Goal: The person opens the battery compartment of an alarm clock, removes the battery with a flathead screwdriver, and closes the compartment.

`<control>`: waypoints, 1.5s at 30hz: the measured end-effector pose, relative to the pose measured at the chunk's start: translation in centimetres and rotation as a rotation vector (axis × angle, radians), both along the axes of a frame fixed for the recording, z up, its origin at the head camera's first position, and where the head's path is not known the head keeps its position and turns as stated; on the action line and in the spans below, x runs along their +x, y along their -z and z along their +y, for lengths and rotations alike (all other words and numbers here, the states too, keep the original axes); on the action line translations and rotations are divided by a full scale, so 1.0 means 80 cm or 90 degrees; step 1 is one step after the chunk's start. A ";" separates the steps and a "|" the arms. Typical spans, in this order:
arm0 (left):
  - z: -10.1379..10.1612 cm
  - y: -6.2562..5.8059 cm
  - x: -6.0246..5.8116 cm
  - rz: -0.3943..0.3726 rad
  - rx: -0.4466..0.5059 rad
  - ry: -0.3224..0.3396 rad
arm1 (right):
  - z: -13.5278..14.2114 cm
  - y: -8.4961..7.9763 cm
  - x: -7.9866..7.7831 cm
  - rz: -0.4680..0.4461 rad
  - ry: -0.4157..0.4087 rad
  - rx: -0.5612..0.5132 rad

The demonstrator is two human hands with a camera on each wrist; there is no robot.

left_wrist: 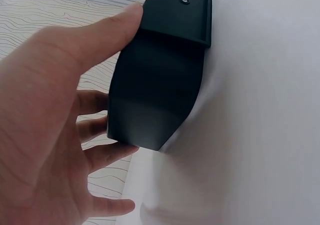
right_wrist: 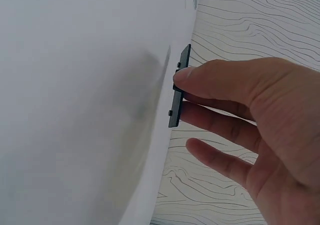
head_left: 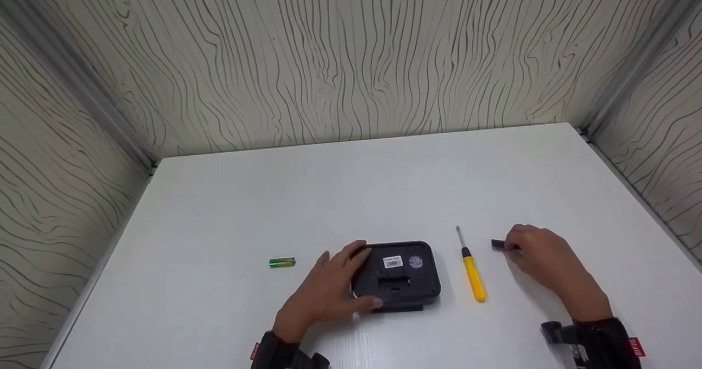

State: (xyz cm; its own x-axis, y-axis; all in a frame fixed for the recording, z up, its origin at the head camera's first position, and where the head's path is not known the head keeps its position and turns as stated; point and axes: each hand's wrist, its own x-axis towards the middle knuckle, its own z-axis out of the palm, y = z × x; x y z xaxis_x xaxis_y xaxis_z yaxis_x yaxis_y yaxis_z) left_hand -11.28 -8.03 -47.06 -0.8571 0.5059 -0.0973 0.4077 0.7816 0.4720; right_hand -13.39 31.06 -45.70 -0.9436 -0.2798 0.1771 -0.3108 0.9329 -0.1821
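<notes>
1. Cover [head_left: 498, 244]: probably light, stiff plastic; tabs look snappable; best pinched between them.
2. Case [head_left: 396, 273]: likely light, rigid, slightly slippery; best held by its sides.
3. Right grip [head_left: 540, 254] pinches cover thumb-to-finger, well right of case.
4. Left grip [head_left: 326, 295] holds case's left end, thumb spread from fingers.

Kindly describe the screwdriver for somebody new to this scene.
On the white table, find the black device with a white label. In the head view, the screwdriver lies right of it, metal shaft towards the patterned wall. Its yellow handle separates it from the device and small strip, both black.
</notes>
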 end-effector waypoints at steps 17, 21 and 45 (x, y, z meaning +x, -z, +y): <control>0.001 0.002 0.001 -0.002 0.018 0.000 | -0.031 -0.019 0.009 0.065 -0.027 0.027; 0.003 0.003 0.001 0.001 0.017 0.002 | -0.045 -0.027 0.013 0.081 -0.047 0.029; 0.017 0.007 0.004 0.012 0.022 0.007 | -0.148 -0.031 0.050 0.167 -0.201 0.046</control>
State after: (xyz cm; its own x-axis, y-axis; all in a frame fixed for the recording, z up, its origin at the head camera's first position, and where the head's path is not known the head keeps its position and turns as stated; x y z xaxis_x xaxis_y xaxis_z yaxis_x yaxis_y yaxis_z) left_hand -11.00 -6.65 -47.63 -0.8532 0.5177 -0.0631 0.4250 0.7604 0.4912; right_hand -9.43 19.18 -43.20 -0.7352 -0.5686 0.3691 -0.6104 0.7921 0.0043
